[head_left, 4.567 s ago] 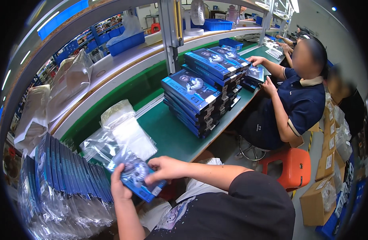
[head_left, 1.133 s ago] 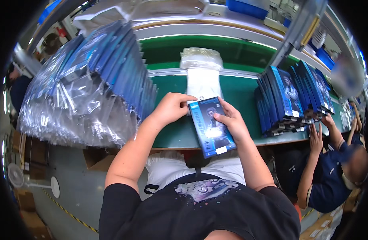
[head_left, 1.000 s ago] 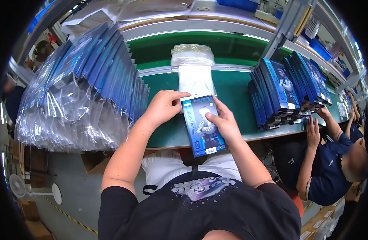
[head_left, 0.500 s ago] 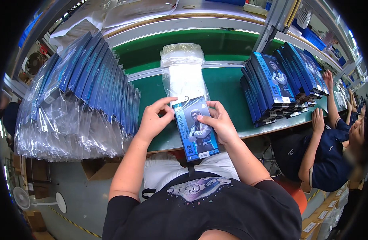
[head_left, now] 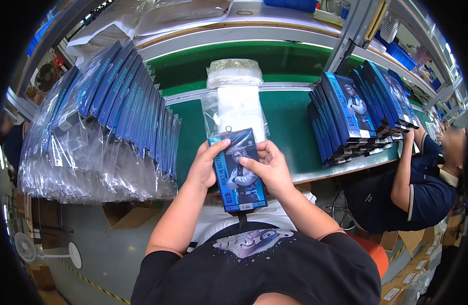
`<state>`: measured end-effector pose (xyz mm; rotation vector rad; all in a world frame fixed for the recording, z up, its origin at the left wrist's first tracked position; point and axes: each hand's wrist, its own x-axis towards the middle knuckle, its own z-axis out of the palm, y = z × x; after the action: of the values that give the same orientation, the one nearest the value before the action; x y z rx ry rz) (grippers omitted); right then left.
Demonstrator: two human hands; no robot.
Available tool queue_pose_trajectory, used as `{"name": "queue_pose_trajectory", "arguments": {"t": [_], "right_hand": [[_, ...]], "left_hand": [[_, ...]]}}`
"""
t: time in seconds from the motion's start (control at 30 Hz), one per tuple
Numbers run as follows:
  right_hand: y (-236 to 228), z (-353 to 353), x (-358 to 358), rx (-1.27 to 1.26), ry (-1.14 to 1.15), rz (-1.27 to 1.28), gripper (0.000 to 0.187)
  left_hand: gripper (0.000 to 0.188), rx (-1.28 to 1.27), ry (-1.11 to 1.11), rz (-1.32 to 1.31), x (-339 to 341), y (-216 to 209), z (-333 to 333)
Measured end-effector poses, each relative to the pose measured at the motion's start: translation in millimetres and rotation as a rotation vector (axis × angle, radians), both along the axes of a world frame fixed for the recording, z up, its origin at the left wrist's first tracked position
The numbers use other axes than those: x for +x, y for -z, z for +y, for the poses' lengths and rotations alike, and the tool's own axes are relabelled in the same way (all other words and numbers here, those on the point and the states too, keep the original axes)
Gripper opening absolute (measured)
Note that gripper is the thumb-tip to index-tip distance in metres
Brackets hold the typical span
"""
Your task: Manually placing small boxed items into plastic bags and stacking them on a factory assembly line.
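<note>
A flat dark-blue box (head_left: 242, 190) with a printed figure on its front is held in front of my body, tilted slightly. My left hand (head_left: 206, 165) grips its upper left side, thumb lying on the front face. From the other side my right hand (head_left: 271, 168) holds it, thumb pressed on the printed face and fingers behind. Just beyond the box lies a stack of clear plastic bags (head_left: 239, 104) on the green bench. Whether the box itself sits inside a bag I cannot make out.
At the left stands a long row of blue boxes in clear bags (head_left: 112, 101). Stacked blue boxes without visible bags (head_left: 346, 112) stand at the right of the green bench (head_left: 191, 114). A co-worker (head_left: 422, 183) sits beyond them. A metal post (head_left: 353, 35) rises at the back right.
My left hand has gone from pinching near the box's top left corner to gripping its side. The box has shifted slightly left and straightened. The co-worker's arms have moved.
</note>
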<state>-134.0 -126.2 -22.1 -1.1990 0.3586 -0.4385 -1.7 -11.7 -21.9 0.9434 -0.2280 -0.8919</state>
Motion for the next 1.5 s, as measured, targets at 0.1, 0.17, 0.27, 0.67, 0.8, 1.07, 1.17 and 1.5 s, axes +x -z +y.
{"name": "queue_pose_trajectory", "arguments": {"t": [0.1,0.17,0.27,0.67,0.8,1.07,1.17,1.5], "right_hand": [[-1,-5,-7,-0.121,-0.120,0.055,0.067],[-18,-6,-17,-0.443,-0.218,0.048,0.101],[-34,-13,-24,-0.451,-0.311,0.037,0.112],[-69,9,-21,-0.636,0.547,-0.602,0.016],[-53,38,-26,-0.987,0.076,-0.297,0.023],[-76,-13,-29,-1.145,0.435,-0.191,0.037],[-65,-34,-37,-0.921,0.151,-0.108,0.027],[-51,-36,-66,-0.260,-0.012,-0.413,0.038]], "left_hand": [[0.026,-0.050,-0.042,0.014,8,3,1],[0.027,-0.112,-0.099,0.201,29,5,5],[0.030,-0.230,-0.071,0.305,23,-2,3],[0.053,-0.059,0.482,0.092,-38,-44,22],[0.048,-0.110,0.557,0.277,-48,-40,14],[0.048,-0.193,0.305,0.062,-37,-70,51],[0.048,-0.213,0.310,0.054,-33,-77,64],[0.042,-0.146,0.466,0.006,-39,-94,96]]}}
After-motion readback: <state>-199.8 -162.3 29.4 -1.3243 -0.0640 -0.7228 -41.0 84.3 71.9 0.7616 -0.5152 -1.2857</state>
